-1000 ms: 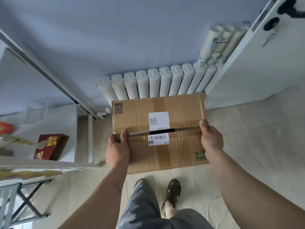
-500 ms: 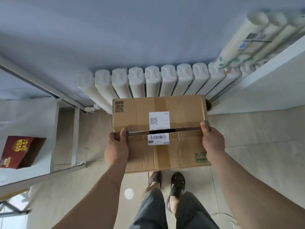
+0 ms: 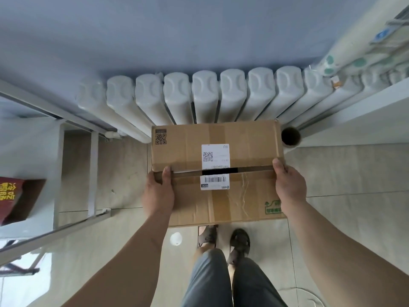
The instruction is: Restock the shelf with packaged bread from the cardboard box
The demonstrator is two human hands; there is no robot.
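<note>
Above the tiled floor (image 3: 345, 173), before the white radiator (image 3: 205, 96), the cardboard box (image 3: 247, 147) is held by 2 hands. The left hand (image 3: 158, 193) and the right hand (image 3: 290, 185) are curled around its side edges, thumbs laid on the top flaps.

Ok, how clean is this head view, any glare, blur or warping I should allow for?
Head view: the cardboard box and both hands, left hand and right hand, are sharp; the radiator fans out under wide-angle warping; a bright glare spot sits on the floor tile; the red carton at the left edge looks soft.
</note>
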